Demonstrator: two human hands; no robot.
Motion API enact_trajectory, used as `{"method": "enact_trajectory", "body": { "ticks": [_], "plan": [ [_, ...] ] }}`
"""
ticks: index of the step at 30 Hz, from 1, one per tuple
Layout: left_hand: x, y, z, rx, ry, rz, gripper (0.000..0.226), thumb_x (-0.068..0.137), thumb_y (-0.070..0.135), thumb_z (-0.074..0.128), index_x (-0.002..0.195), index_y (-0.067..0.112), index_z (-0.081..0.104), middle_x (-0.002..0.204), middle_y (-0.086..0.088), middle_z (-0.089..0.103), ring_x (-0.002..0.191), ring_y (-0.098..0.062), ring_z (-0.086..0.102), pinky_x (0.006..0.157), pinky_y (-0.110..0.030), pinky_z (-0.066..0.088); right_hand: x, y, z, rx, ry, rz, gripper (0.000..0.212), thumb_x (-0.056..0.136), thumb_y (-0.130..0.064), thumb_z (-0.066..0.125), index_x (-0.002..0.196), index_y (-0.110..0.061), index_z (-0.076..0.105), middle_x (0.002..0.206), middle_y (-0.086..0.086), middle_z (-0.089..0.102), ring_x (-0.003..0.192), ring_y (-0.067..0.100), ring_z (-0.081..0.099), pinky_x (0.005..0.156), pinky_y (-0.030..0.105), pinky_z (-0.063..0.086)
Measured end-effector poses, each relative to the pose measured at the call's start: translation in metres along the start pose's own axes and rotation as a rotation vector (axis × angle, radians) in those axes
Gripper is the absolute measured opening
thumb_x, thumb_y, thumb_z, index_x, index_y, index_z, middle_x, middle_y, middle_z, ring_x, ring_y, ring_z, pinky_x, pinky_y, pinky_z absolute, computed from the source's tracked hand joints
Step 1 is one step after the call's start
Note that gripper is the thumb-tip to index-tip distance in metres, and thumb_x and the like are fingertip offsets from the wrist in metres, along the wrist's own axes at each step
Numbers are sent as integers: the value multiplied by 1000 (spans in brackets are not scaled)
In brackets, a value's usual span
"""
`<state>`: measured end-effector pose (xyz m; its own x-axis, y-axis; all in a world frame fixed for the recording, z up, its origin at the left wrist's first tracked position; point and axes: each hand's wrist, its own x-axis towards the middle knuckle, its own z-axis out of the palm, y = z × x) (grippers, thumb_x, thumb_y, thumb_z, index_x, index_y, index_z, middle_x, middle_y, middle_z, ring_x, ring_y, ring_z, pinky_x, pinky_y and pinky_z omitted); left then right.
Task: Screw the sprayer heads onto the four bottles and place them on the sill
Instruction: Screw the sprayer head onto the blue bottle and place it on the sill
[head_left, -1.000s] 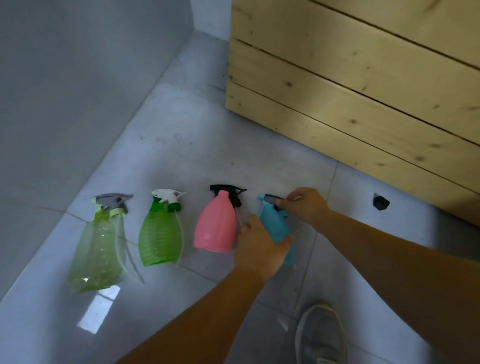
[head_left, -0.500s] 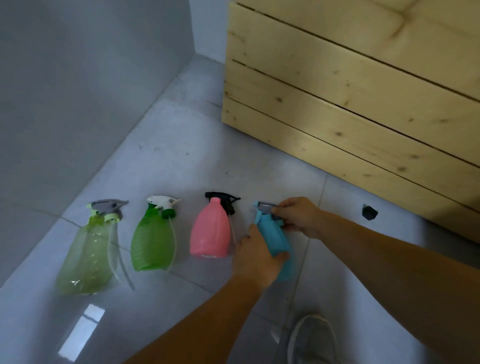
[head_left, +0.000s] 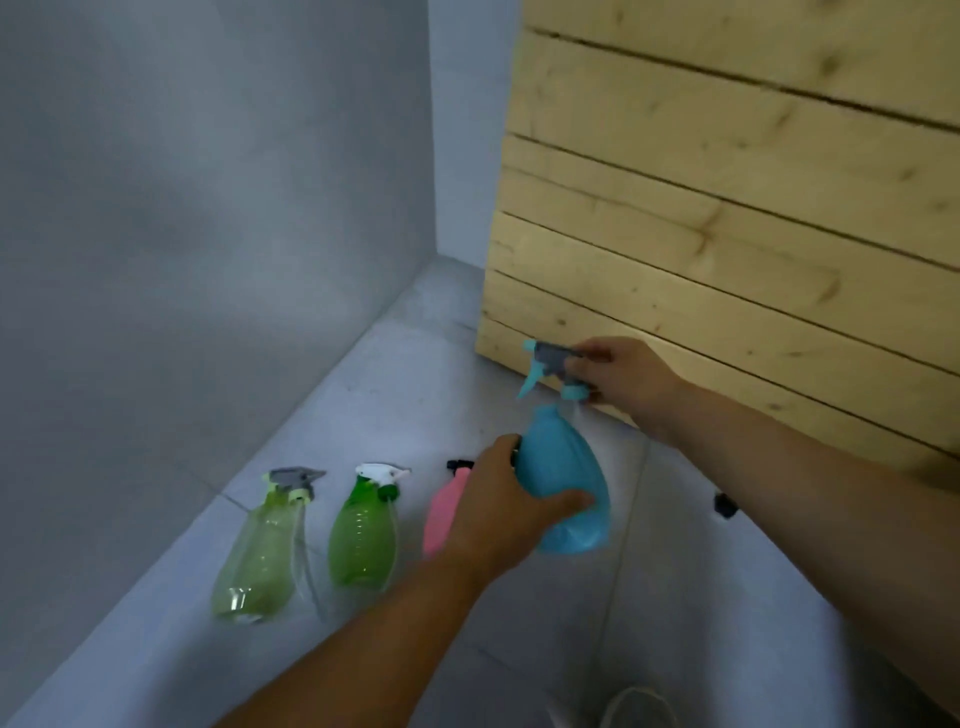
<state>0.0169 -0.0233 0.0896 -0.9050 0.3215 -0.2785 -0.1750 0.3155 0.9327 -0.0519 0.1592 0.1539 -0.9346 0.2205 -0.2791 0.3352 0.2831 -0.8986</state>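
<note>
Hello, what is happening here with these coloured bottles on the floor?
A person is assembling spray bottles. The left hand holds the blue bottle lifted off the floor, while the right hand holds its sprayer head just above the neck, with the tube reaching into the bottle. Three other bottles lie on the tiled floor: a pale yellow-green bottle, a green bottle and a pink bottle, partly hidden.

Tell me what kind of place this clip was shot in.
Probably a bare indoor corner: grey tiled floor, plain grey wall, and a pale wooden slatted structure on the right. No sill is visible.
</note>
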Motion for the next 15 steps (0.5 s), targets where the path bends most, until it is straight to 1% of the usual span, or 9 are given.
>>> {"method": "enact_trajectory", "body": {
  "ticks": [1,2,3,4,7,9,12,14,15],
  "plan": [
    [-8,10,-10,-27,11,17,79,54,48,91,121,28,55,114,3,70,100,-17,71,78,-34,65,-7,-26,-2,31,38,-71,4,90,-10,66,92,-8,69,90,15,70,82,23,65,70,33,57],
    [-17,21,-22,-41,22,36,84,51,51,89,123,31,51,115,3,68,101,-18,71,79,-38,65,-17,-52,-3,56,74,-154,6,90,-10,65,86,-12,69,86,12,71,82,23,66,72,34,58],
    [-26,30,-33,-33,26,53,87,49,54,87,124,35,47,114,6,66,101,-15,70,77,-35,65,-28,-74,-5,83,101,-233,10,90,-10,65,83,-15,68,83,9,71,81,22,66,74,36,60],
    [-36,39,-46,-22,28,76,88,48,56,87,124,38,44,113,10,64,100,-11,68,74,-30,64,-39,-96,-7,101,120,-306,10,91,-11,64,82,-16,68,81,8,71,80,21,67,77,38,60],
    [-63,62,-79,23,23,121,84,55,53,91,121,46,40,111,15,62,97,-4,66,63,-18,59,-74,-148,-12,171,155,-457,9,92,-15,63,83,-17,66,78,3,72,80,19,70,79,39,61],
    [-84,78,-99,64,38,143,81,55,52,91,119,49,41,110,15,62,95,-5,66,59,-16,58,-99,-175,-12,243,156,-501,6,93,-18,63,88,-17,66,79,1,75,81,18,72,78,36,61],
    [-111,95,-123,108,23,177,76,51,52,91,110,56,42,115,11,62,99,-9,67,67,-23,62,-128,-204,-10,351,149,-548,4,94,-18,61,92,-15,64,80,1,78,83,15,74,77,34,61],
    [-130,104,-139,161,25,197,80,47,56,89,113,55,42,117,11,62,100,-9,67,70,-24,63,-147,-220,-5,393,134,-575,7,94,-19,62,97,-13,64,82,0,79,84,14,75,74,30,60],
    [-139,107,-147,181,31,208,84,47,56,89,117,52,43,118,10,62,100,-9,67,73,-27,63,-158,-227,-1,413,118,-583,11,94,-19,62,100,-10,64,83,0,78,84,13,74,72,28,60]
  ]
}}
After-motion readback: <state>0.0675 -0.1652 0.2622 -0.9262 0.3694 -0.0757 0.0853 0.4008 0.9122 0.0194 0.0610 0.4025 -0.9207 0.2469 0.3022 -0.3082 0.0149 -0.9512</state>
